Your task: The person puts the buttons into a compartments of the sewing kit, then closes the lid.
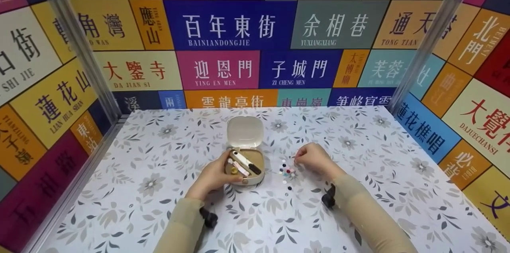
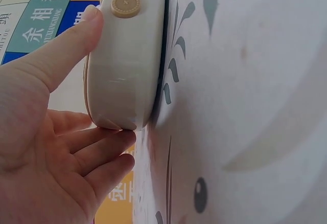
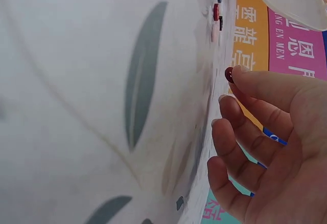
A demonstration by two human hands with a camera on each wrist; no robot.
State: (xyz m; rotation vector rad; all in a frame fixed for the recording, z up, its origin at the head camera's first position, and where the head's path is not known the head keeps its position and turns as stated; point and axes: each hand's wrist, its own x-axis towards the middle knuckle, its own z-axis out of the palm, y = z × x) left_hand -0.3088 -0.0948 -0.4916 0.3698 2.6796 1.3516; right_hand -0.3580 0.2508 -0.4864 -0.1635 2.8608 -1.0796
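Observation:
A cream sewing box (image 1: 255, 181) stands with its lid (image 1: 245, 131) raised. My left hand (image 1: 211, 175) grips its left side, the thumb at the front near a tan button (image 2: 125, 5) on the wall, the other fingers bent around the side. Inside lie a white tube with a dark end (image 1: 244, 159), a pink-and-white tube (image 1: 240, 168) and a small gold round piece (image 1: 234, 171). Right of the box, my right hand (image 1: 316, 160) pinches a dark red button (image 3: 229, 74) between thumb and forefinger, above the cloth. Its other fingers are loosely bent.
Several small loose buttons (image 1: 287, 171), white, black, red and teal, lie on the table between box and right hand. A leaf-patterned cloth (image 1: 167, 205) covers the table. Sign-covered panels (image 1: 235, 26) enclose the back and sides, with metal posts (image 1: 430, 30) at the corners.

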